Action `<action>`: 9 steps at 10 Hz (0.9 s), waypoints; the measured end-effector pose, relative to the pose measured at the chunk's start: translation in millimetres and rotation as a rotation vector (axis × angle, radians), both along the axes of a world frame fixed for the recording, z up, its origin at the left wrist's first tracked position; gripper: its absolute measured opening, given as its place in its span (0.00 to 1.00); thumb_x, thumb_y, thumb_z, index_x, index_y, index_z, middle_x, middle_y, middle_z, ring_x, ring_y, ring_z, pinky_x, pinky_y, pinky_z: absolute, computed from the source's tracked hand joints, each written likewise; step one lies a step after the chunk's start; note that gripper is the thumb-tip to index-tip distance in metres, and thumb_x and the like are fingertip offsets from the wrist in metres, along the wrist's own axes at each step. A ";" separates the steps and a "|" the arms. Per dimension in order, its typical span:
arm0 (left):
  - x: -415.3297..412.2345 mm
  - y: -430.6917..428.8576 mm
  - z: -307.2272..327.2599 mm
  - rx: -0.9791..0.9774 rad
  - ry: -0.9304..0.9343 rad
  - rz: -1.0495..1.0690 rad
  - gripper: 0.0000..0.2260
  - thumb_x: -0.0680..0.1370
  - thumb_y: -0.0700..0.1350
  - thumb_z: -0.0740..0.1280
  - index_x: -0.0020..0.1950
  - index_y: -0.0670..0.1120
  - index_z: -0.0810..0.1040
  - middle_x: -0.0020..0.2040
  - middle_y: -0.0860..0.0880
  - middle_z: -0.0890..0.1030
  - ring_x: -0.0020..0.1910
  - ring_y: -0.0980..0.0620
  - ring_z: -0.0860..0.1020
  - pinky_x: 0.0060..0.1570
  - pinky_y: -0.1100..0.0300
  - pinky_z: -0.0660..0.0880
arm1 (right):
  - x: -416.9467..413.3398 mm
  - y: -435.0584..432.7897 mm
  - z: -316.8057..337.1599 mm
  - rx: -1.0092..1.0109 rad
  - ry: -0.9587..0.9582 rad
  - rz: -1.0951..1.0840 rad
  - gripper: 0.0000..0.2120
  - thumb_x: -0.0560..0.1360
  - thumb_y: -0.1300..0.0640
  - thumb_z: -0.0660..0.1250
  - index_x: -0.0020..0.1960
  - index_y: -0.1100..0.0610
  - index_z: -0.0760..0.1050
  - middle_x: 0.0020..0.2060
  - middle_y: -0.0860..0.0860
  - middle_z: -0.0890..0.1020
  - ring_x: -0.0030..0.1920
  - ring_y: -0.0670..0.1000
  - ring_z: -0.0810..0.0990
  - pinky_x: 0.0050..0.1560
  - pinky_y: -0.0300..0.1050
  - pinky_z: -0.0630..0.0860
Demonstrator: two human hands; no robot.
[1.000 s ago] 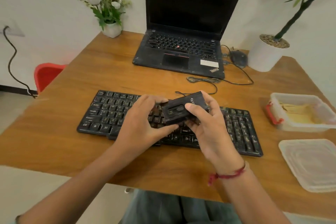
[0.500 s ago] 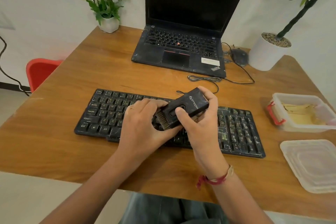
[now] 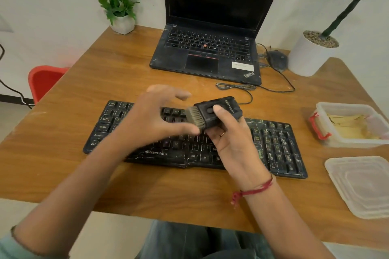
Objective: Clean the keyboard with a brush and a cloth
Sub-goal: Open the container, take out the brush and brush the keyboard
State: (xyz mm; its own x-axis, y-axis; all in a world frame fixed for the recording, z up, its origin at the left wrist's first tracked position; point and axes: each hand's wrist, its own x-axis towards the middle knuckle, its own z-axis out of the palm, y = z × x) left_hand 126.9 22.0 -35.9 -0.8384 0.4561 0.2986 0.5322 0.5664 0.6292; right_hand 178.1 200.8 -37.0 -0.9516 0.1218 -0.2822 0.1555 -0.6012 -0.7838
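Note:
A black dusty keyboard (image 3: 277, 149) lies across the middle of the wooden table (image 3: 105, 82). My right hand (image 3: 233, 141) grips a black block-shaped brush (image 3: 212, 113) just above the keys, thumb on its top, with its grey bristles sticking out to the left. My left hand (image 3: 151, 118) hovers beside the bristles with fingers spread and relaxed, its thumb near the bristle tips; it holds nothing. A yellowish cloth (image 3: 353, 126) lies in an open plastic box (image 3: 341, 143) at the right.
An open black laptop (image 3: 208, 52) stands behind the keyboard, with a mouse (image 3: 277, 60) and cable (image 3: 252, 90) to its right. A clear lid (image 3: 362, 185) lies at the front right. A flower pot (image 3: 122, 25), a white planter (image 3: 311, 57) and a red chair (image 3: 44, 80) surround the table.
The bristles have slid out of the brush body. My left hand has let go of the brush and opened, moving slightly left. My right hand keeps hold of it.

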 end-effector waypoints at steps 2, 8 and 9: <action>-17.6 -67.3 -22.4 0.090 -0.084 0.417 0.38 0.71 0.71 0.53 0.72 0.47 0.69 0.69 0.50 0.71 0.69 0.51 0.69 0.63 0.49 0.67 | -4.2 27.2 4.3 -0.128 -0.020 -0.064 0.31 0.69 0.58 0.70 0.70 0.61 0.66 0.53 0.59 0.82 0.44 0.53 0.84 0.36 0.40 0.81; -18.2 -166.2 -67.3 -0.359 -0.375 0.052 0.67 0.48 0.68 0.81 0.77 0.68 0.43 0.78 0.61 0.54 0.76 0.55 0.58 0.70 0.44 0.63 | 0.5 51.5 11.5 0.005 -0.011 -0.173 0.22 0.66 0.60 0.71 0.59 0.58 0.72 0.54 0.58 0.81 0.49 0.53 0.83 0.48 0.44 0.81; -5.4 -148.9 -51.1 -0.280 -0.429 0.036 0.62 0.48 0.71 0.78 0.73 0.72 0.42 0.75 0.60 0.56 0.74 0.57 0.57 0.74 0.48 0.58 | -3.8 40.4 10.9 0.094 0.044 -0.116 0.21 0.67 0.61 0.71 0.59 0.57 0.72 0.50 0.54 0.82 0.48 0.51 0.83 0.49 0.45 0.81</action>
State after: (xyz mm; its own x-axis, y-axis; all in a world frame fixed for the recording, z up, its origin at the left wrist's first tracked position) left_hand 121.6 -126.8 -87.0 -0.8752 0.4381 -0.2051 0.2368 0.7578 0.6080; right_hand 174.3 241.2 -26.2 -0.9409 0.2554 -0.2225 0.0535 -0.5366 -0.8422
